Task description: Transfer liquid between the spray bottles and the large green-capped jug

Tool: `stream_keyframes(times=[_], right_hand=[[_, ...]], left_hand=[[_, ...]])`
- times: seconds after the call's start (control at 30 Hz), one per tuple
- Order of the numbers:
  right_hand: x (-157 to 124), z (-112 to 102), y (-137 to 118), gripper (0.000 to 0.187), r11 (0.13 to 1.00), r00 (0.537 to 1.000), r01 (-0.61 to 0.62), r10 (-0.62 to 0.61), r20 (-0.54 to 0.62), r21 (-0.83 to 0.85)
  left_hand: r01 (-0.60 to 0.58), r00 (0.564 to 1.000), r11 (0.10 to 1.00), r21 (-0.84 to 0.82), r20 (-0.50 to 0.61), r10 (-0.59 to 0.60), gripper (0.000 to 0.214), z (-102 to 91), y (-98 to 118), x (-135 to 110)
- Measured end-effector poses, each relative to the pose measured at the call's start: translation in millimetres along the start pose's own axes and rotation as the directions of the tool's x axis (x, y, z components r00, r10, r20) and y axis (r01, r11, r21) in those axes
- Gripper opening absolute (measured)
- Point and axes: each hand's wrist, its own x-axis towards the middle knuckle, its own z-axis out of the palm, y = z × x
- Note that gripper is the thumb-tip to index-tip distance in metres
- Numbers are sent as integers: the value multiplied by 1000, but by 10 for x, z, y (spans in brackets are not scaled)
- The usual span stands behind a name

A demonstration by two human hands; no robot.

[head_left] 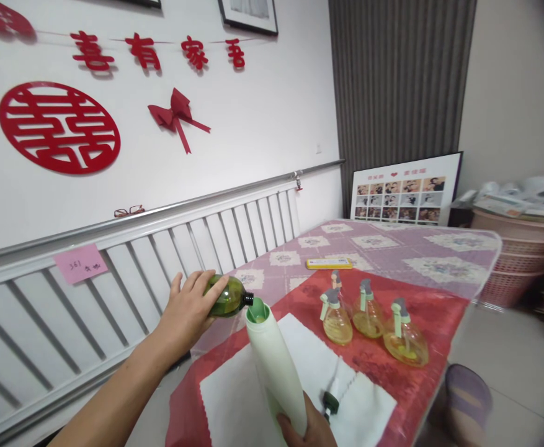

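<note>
My left hand [198, 299] is closed round a green see-through bottle [227, 297], tipped on its side with its black neck pointing right. That neck rests at a green funnel-like piece [257, 310] in the mouth of a tall pale-green bottle [275, 363]. Low in view, my right hand [309, 428] grips the pale bottle near its lower end and keeps it tilted; most of its fingers are hidden behind it. To the right, a dark-green cap or pump head [330, 403] with a clear tube lies on a white cloth [227, 397].
Several spray bottles [367, 316] with yellowish liquid stand on a red cloth [439, 304]. Behind them, a yellow flat case [329, 264] lies on the patterned tablecloth [392, 242]. A white railing [127, 292] runs left; a purple stool [468, 394] stands right.
</note>
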Motion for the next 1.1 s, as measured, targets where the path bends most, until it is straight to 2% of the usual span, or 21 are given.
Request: stream_keyframes(times=[0.2, 0.47, 1.1], right_hand=[[-6, 10, -2, 34, 998, 1000, -20, 20, -1, -62], [3, 9, -5, 35, 999, 999, -5, 7, 31, -43], [10, -8, -31, 37, 999, 1000, -26, 26, 12, -37]], left_hand=[[-6, 1000, 1000, 8, 1, 6, 70, -15, 2, 11], [-11, 1000, 1000, 16, 3, 11, 69, -26, 2, 13], [-4, 1000, 999, 45, 1, 4, 65, -57, 14, 14]])
